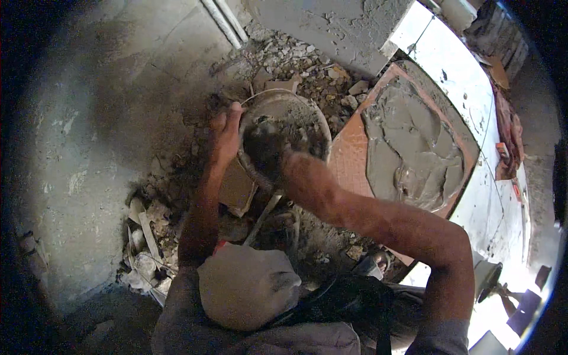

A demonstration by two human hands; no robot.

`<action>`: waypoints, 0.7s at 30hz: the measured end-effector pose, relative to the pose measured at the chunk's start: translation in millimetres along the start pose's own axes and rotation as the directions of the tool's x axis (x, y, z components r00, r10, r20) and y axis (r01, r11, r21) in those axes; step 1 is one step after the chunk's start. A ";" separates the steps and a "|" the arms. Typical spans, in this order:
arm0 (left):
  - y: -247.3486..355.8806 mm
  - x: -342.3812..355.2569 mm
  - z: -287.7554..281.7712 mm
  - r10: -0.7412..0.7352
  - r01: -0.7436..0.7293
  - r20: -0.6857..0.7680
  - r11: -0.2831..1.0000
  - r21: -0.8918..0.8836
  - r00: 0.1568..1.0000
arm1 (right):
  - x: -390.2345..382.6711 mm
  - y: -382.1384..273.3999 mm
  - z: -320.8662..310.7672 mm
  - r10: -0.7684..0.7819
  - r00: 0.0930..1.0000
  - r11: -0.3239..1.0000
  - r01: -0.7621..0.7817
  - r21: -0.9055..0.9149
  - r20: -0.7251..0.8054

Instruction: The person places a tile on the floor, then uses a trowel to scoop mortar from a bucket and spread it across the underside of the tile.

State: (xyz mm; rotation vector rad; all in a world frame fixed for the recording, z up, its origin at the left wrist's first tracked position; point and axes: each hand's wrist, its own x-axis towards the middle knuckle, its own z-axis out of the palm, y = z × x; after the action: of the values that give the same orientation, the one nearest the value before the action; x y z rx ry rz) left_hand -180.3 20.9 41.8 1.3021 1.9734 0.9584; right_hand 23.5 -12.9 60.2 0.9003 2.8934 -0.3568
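Observation:
A round bucket (327, 131) stands tilted amid the rubble in front of me, its inside coated with grey, wet-looking mortar (283, 112). My left hand (226, 133) is closed on the bucket's left rim, thumb toward the top. Over the near right side of the opening is my right hand (305, 177), blurred by motion. Its fingers reach down into the bucket, so I cannot see whether they hold a tool. To the right lies a reddish tile (350, 157) with a thick, uneven layer of grey mortar (414, 139) on its face.
Broken rubble (296, 59) lies beyond the bucket, and more debris (148, 254) sits at the left. A rough grey wall (89, 130) rises on the left. Two pipes (225, 23) stand at the back. A white slab (473, 100) extends behind and right of the tile.

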 end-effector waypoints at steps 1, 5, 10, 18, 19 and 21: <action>12.4 -4.9 -5.3 -0.081 0.082 0.025 0.997 -0.010 0.996 | -5.0 -2.5 -6.3 -0.002 1.000 1.000 0.002 -0.004 -0.007; -23.9 -2.2 -13.8 0.257 -0.255 -0.062 0.966 0.039 0.964 | -21.1 10.4 -3.6 -0.017 0.990 0.987 -0.006 0.159 0.143; -11.4 -4.3 -15.0 -0.010 0.013 0.028 0.995 -0.099 1.000 | -35.3 45.1 -34.0 -0.006 0.928 0.997 -0.023 0.073 0.371; -28.3 3.4 -4.6 0.111 -0.111 -0.015 0.994 0.009 0.994 | 8.0 26.8 -48.8 -0.014 0.996 0.996 0.006 0.086 0.090; -23.1 2.8 0.1 0.029 -0.029 0.037 0.999 0.022 0.999 | -9.3 6.3 -19.7 0.006 0.998 0.984 -0.019 0.179 0.070; -13.7 -10.6 -21.1 -0.017 0.016 0.011 0.999 0.038 1.000 | -17.0 -9.6 -16.1 -0.011 1.000 0.955 0.005 0.295 0.020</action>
State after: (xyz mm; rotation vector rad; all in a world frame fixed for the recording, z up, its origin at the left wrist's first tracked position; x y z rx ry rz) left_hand -200.1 2.1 43.6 1.3068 1.9997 0.9083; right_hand 31.7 -25.8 80.3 0.9142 2.8709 -0.8122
